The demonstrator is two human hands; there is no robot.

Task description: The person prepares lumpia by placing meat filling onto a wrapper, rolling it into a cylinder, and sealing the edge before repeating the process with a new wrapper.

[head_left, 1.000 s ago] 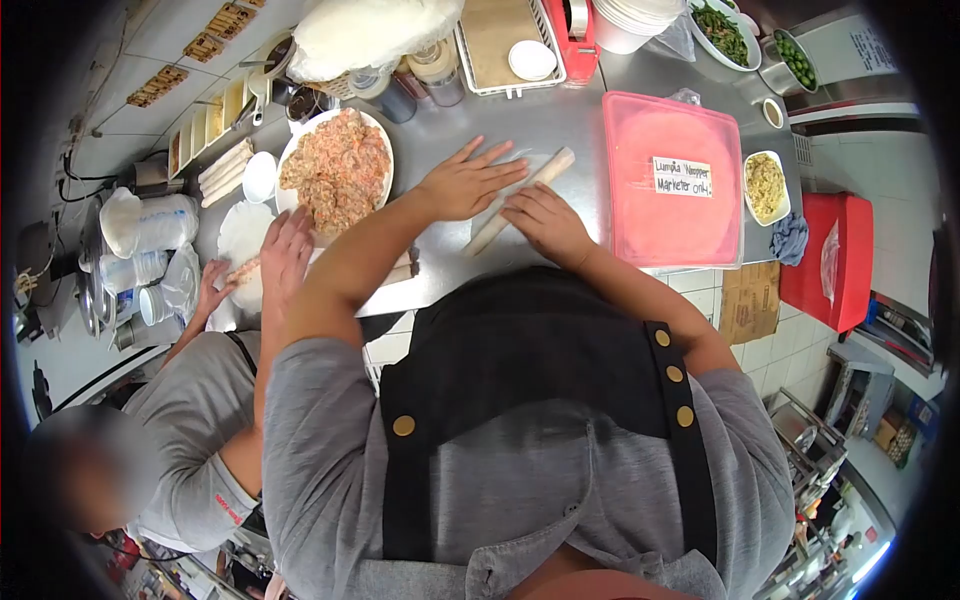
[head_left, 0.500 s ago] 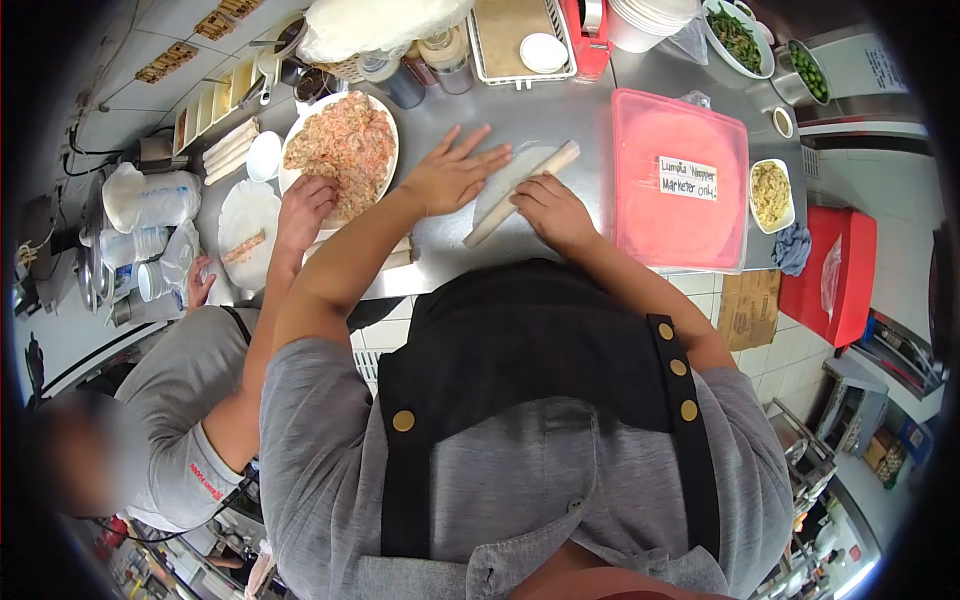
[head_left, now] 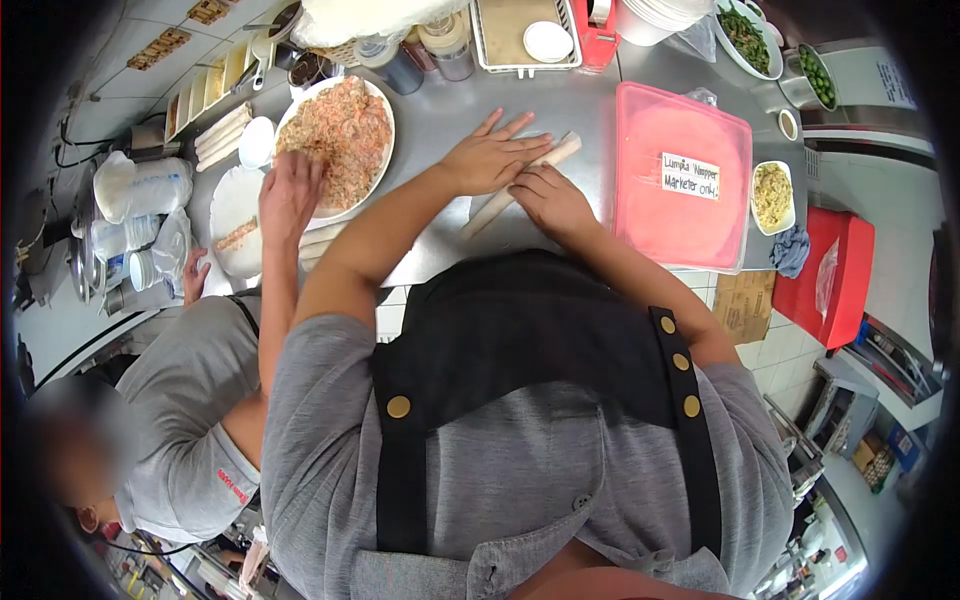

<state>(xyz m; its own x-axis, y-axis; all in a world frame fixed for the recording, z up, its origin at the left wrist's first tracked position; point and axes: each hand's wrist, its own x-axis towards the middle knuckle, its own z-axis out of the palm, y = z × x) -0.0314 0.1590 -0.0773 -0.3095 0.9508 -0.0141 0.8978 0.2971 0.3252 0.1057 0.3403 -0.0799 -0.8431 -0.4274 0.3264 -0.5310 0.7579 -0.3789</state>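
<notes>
A thin pale wrapper roll (head_left: 486, 214) lies slanted on the steel table, its upper end reaching past my fingers. My left hand (head_left: 497, 158) rests flat over the roll's upper left side, fingers spread. Beside it, my right hand (head_left: 551, 199) presses on the middle of the roll with its fingers close together. A little of the translucent wrapper shows at the roll's left edge; the rest is under my left hand. To the right lies a pink lidded box (head_left: 685, 235) with a handwritten label.
A co-worker's hand (head_left: 291, 190) reaches to a plate of ground filling (head_left: 355, 130) on the left. Near it are a flat wrapper with a filling strip (head_left: 236, 235) and finished rolls (head_left: 222, 137). Behind stand bottles (head_left: 446, 45) and a white basket (head_left: 500, 68).
My left hand has moved right onto the roll, near my right hand. Less of the flat wrapper shows. The co-worker's hand has moved slightly at the filling plate.
</notes>
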